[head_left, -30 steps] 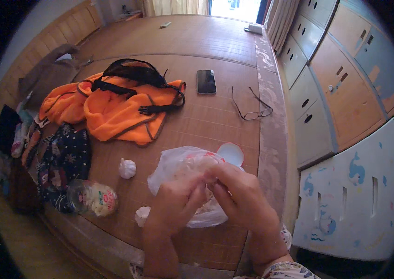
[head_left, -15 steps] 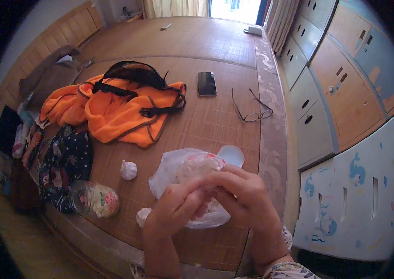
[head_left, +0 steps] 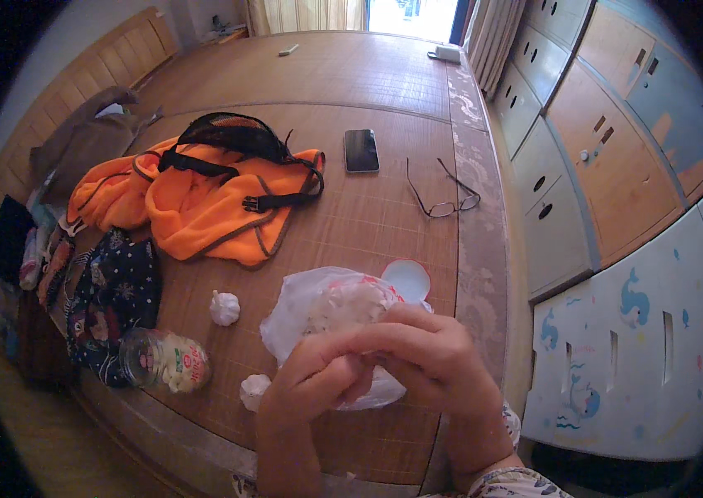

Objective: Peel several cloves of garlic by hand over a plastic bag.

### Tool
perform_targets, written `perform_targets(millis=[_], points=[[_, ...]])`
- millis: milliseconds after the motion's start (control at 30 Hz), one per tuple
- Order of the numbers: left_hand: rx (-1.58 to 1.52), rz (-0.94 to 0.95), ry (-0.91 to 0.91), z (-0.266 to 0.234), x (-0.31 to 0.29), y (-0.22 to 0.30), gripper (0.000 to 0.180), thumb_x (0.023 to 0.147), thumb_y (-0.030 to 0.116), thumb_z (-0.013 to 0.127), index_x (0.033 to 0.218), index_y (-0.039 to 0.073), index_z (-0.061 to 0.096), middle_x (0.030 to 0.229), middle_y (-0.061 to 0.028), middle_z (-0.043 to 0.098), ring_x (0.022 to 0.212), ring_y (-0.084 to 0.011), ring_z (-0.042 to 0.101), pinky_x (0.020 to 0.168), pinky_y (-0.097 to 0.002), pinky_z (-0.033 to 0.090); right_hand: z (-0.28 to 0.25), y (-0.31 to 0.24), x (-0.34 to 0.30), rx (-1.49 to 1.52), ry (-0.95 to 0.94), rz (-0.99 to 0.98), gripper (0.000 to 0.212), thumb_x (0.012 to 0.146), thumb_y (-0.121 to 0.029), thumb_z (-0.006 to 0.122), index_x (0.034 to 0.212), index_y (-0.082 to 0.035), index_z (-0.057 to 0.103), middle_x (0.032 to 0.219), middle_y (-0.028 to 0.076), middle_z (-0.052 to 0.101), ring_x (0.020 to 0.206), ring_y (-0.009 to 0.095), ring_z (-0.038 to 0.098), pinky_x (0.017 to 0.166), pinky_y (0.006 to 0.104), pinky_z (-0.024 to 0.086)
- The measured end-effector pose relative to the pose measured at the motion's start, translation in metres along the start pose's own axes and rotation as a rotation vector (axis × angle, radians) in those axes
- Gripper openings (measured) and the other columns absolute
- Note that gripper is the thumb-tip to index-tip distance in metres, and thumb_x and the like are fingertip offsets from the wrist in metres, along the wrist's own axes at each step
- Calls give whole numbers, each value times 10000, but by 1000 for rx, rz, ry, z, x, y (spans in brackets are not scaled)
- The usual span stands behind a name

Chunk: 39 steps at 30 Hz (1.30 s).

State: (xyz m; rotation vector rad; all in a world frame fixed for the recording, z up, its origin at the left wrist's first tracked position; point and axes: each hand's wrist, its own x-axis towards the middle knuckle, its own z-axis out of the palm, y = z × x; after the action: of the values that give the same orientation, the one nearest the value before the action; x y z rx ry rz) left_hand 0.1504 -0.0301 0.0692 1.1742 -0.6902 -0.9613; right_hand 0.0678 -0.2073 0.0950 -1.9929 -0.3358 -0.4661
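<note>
My left hand and my right hand meet above a white plastic bag, their fingers curled and pressed together. Whatever is pinched between them is hidden by the fingers. Papery pale garlic skins lie on the bag just beyond my hands. One whole garlic bulb sits left of the bag, and another white garlic piece rests beside my left wrist. Farther left, a clear jar lies on its side with peeled garlic cloves inside. A round white lid touches the bag's far right edge.
The work lies on a brown bamboo mat. Beyond the bag are an orange cloth with black straps, a phone and eyeglasses. Dark patterned fabric is behind the jar. Cabinets line the right side.
The fingers have shifted slightly and closed more tightly together over the bag. The whole view has moved a little; the garlic, jar and lid stay in place.
</note>
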Motion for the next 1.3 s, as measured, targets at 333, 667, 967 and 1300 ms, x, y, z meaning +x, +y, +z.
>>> perform_targets(millis=[333, 667, 967, 1300], points=[[141, 42, 43, 0, -2, 0, 361, 952, 103, 379, 1230, -22, 573, 748, 20, 504, 640, -66, 451, 566, -241, 384, 3, 8, -2, -5, 8, -40, 279, 818, -9, 625, 1095, -33, 642, 837, 104, 560, 754, 304, 598, 661, 391, 484], [142, 17, 100, 5, 0, 5, 331, 951, 107, 389, 1150, -26, 618, 748, 16, 521, 639, -62, 448, 566, -235, 377, 1, 5, -2, -14, -1, -2, 257, 816, -12, 623, 1073, -24, 627, 858, 124, 573, 781, 328, 609, 675, 401, 492], [-40, 34, 141, 8, 9, -13, 345, 948, 183, 402, 1115, -34, 611, 716, 38, 481, 581, -38, 399, 502, -214, 311, 3, 3, 1, -34, 74, -11, 227, 815, 24, 605, 1038, -8, 632, 840, 122, 587, 740, 303, 632, 654, 374, 509], [-75, 72, 273, 16, 13, -17, 356, 917, 162, 396, 1099, -31, 632, 706, 40, 482, 569, -33, 397, 486, -215, 293, 7, 6, 2, -47, 109, 18, 242, 807, 50, 596, 1039, -5, 636, 879, 125, 621, 779, 295, 655, 684, 357, 528]])
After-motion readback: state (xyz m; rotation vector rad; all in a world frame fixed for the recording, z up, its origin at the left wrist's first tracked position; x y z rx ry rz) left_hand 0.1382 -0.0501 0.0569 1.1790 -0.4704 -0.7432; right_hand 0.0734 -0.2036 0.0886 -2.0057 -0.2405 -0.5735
